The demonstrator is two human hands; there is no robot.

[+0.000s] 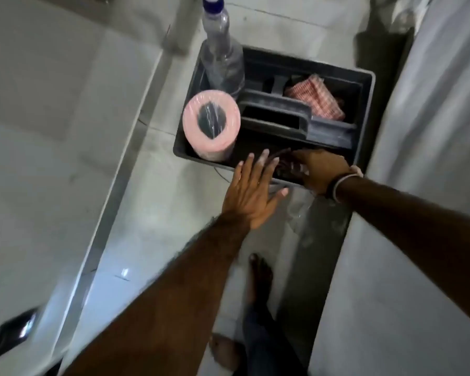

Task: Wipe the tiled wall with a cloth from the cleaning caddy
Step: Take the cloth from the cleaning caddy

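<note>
A: What is sitting in the dark caddy [365,85]?

B: At its left end a pink roll [211,123] is standing, a clear bottle [223,58] behind it. Right of the caddy's handle, a red checked cloth [316,100] is lying in the far compartment.

A: And the hands?

B: The left hand [251,194] is hovering, fingers spread, at the caddy's near rim. The right hand [320,169] is reaching into the near compartment, pinching something crinkly and clear; what it is cannot be told.

Dim, greyish indoor light with soft shadows; a small bright glint on the floor [124,272] at lower left. Motion blur smears the whole frame, worst toward the edges, where straight lines bend
</note>
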